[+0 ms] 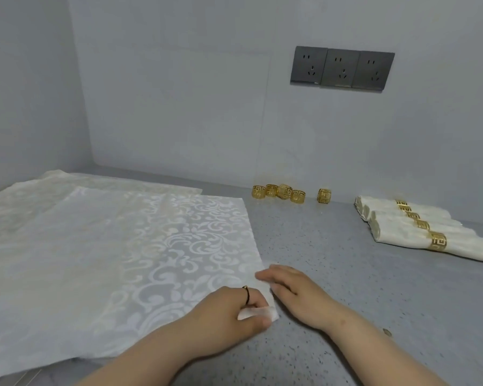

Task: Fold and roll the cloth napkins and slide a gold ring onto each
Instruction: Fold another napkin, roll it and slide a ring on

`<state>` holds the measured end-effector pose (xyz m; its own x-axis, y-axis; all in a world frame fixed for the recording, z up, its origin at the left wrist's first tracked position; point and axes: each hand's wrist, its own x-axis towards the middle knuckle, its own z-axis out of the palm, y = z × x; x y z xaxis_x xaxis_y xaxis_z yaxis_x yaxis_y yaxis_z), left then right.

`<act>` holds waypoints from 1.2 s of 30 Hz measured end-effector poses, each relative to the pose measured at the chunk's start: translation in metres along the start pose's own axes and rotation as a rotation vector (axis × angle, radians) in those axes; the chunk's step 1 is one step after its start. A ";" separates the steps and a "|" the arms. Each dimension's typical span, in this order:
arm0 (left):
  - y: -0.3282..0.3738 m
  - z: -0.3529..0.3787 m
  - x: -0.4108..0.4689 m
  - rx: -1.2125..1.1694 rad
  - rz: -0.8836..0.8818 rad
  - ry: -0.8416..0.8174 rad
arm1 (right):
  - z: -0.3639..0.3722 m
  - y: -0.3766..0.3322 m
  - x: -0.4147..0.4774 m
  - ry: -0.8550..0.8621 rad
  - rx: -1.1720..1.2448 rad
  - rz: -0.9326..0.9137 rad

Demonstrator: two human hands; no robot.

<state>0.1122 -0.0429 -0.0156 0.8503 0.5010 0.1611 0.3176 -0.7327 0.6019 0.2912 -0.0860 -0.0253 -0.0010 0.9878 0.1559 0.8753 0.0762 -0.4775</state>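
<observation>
A: Where is the napkin [151,246] she's working on?

B: Spread flat on the left part of the counter [332,274], on top of another cloth [25,196]. Both hands are at its near right corner.

A: And the grip?

B: The left hand [229,310] has that corner bunched between thumb and curled fingers. The right hand [299,293] lies on the right edge just behind it. It's blurred, so I cannot tell whether it pinches or only presses.

A: So which way does the cloth run from there?

B: All of it lies leftward and toward the back edge. The edge under the right hand runs straight back. I'd judge that a fold has to carry the corner across to the left or up to the back, with the left hand leading.

A: Rings?

B: The loose gold rings [283,192] sit along the back edge, past the cloth's far right corner, nearer the right hand. The finished rolls [418,229] lie toward the right end, well apart from the hands
</observation>
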 end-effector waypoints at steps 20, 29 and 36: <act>-0.024 -0.030 -0.041 0.439 -0.090 -0.071 | -0.052 0.033 -0.088 0.038 -0.270 0.251; 0.020 -0.011 -0.015 0.098 -0.075 -0.229 | -0.089 -0.010 -0.135 0.152 0.226 0.227; 0.046 -0.003 -0.008 0.040 -0.078 -0.274 | -0.092 -0.044 -0.149 -0.153 -0.336 0.232</act>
<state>0.1188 -0.0793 0.0130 0.9027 0.4173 -0.1048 0.3980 -0.7172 0.5721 0.2976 -0.2493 0.0522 0.1649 0.9842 -0.0641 0.9695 -0.1737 -0.1728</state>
